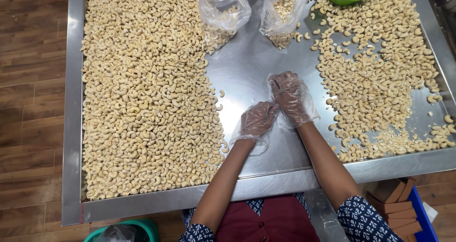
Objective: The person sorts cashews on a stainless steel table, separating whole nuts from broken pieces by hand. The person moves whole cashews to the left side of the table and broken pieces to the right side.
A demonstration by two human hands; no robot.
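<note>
Two hands in thin clear gloves are held together over the bare middle of the shiny metal tabletop. The left hand is curled, and its fingertips are pinched on the glove at the side of the right hand. The right hand is closed into a loose fist, and no nut can be seen inside it. The step in hand seems to be the fixing of the glove, so sorting is likely paused. A big heap of cashew nuts is spread out to the left of the grip, and a thinner heap lies to its right. Two clear plastic bags with some nuts inside are set beyond the grip. For the next move, the glove would need to be pulled snug and then let go.
</note>
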